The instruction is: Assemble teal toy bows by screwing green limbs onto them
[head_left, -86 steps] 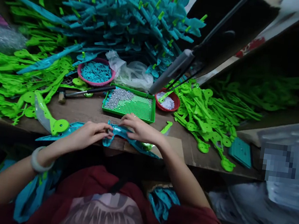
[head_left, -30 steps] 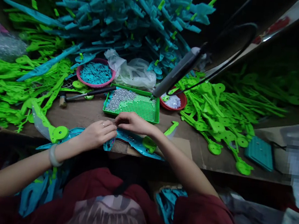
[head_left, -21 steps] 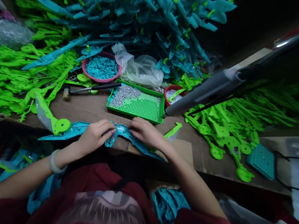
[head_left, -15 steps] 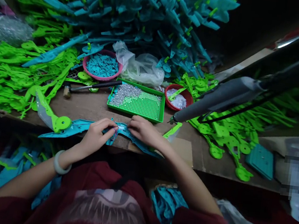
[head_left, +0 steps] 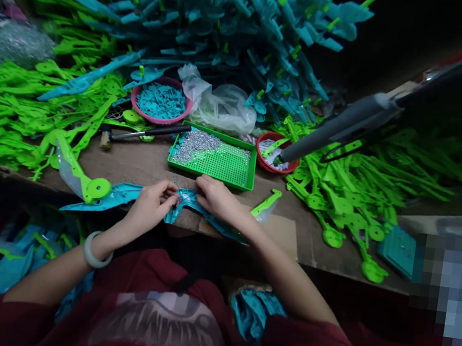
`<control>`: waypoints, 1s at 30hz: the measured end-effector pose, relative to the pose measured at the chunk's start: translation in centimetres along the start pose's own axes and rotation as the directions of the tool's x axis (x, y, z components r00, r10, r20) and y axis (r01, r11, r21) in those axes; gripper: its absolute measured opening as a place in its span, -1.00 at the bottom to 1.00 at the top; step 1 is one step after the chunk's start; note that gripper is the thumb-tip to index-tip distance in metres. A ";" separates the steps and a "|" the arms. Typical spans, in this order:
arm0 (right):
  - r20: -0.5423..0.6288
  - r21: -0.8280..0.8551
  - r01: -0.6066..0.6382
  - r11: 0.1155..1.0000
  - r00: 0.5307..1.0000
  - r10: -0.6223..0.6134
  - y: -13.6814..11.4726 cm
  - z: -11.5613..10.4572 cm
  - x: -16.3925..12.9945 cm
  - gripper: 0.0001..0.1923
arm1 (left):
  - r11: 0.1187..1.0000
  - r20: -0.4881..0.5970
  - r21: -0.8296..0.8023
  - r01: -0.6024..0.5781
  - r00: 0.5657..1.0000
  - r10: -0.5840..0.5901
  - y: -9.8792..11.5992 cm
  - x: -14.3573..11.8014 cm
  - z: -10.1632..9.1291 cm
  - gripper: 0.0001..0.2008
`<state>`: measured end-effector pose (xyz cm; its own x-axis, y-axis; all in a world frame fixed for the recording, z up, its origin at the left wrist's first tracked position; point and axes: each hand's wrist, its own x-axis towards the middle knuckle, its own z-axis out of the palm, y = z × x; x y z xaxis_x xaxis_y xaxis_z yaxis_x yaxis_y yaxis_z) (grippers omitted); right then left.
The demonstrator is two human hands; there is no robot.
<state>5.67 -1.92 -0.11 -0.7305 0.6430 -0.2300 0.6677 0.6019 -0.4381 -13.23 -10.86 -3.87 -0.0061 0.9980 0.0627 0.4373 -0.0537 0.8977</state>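
Observation:
A long, curved blue plastic shell (head_left: 123, 199) lies along the table's front edge, its hollow side up. A short stem at its middle points towards me. Over this middle, my left hand (head_left: 154, 202) is closed, its thumb and fingertips pinching a thin reddish string (head_left: 178, 199). My right hand (head_left: 214, 196) has its fingers curled down onto the shell just right of the centre; its fingertips are partly hidden. A green arm piece with a round disc (head_left: 97, 190) sits at the shell's left end. Another green piece (head_left: 267, 203) lies beyond its right half.
A green perforated tray (head_left: 223, 166) of small metal screws stands behind my hands. A hammer (head_left: 134, 134) lies beside it. A pink basket (head_left: 133, 104), a red basket (head_left: 289, 168) and a hanging power screwdriver (head_left: 335, 124) are near. Green parts (head_left: 18, 111) and blue parts (head_left: 216, 29) are piled around.
The hanging screwdriver has swung up and back, its tip now over the red basket. My left fingers have drawn closer round the string, and my right hand has shifted slightly left.

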 end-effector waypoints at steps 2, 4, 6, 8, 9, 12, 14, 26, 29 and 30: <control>-0.008 -0.008 -0.012 1.000 1.000 0.012 -0.3 -0.1 -0.3 -0.90 | 0.999 0.015 0.033 -0.009 1.000 0.009 0.3 0.0 -0.1 -0.92; -0.044 0.040 0.042 0.998 0.998 -0.040 -1.0 -0.2 -0.9 -0.91 | 0.997 0.024 0.078 -0.016 1.000 0.014 0.8 0.1 -0.1 -0.95; -0.098 0.149 0.128 0.980 0.989 -0.114 -2.0 -0.1 -1.8 -0.86 | 0.993 0.029 0.119 -0.019 0.999 0.015 1.2 0.4 -0.2 -0.96; -0.138 0.257 0.178 0.950 0.980 -0.147 -3.0 0.2 -2.6 -0.79 | 0.989 0.037 0.146 -0.020 0.999 0.015 1.5 0.6 -0.2 -0.95; -0.145 0.299 0.174 0.938 0.980 -0.135 -3.4 0.4 -2.9 -0.80 | 0.988 0.040 0.155 -0.023 0.999 0.017 1.5 0.7 -0.2 -0.95; -0.090 0.510 0.066 0.858 0.996 -0.022 -3.6 0.8 -2.9 -0.89 | 0.984 0.049 0.171 -0.051 0.998 0.043 1.3 0.3 -0.1 -0.98; 0.040 0.685 -0.065 0.725 0.998 0.052 -3.1 0.5 -2.5 -0.90 | 0.977 0.037 0.188 -0.105 0.994 0.100 0.9 -0.6 0.2 -0.96; -0.021 0.234 0.239 0.943 0.970 -0.241 -0.6 -2.2 0.2 -0.81 | 0.694 -0.134 0.647 -0.315 0.850 0.510 -0.1 -4.4 3.2 -0.79; 0.003 0.302 0.260 0.917 0.962 -0.274 -0.3 -2.5 0.4 -0.90 | 0.664 -0.152 0.696 -0.272 0.848 0.508 0.2 -4.4 2.7 -0.80; 0.000 0.309 0.270 0.912 0.959 -0.283 -0.2 -2.5 0.4 -0.89 | 0.644 -0.156 0.724 -0.247 0.851 0.501 0.3 -4.4 2.4 -0.80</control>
<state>5.55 -0.58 2.05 -0.8897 0.4463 -0.0961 0.3678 0.5758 -0.7302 -10.89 -15.18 -4.88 0.0739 0.8177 0.5710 0.9342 -0.2572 0.2474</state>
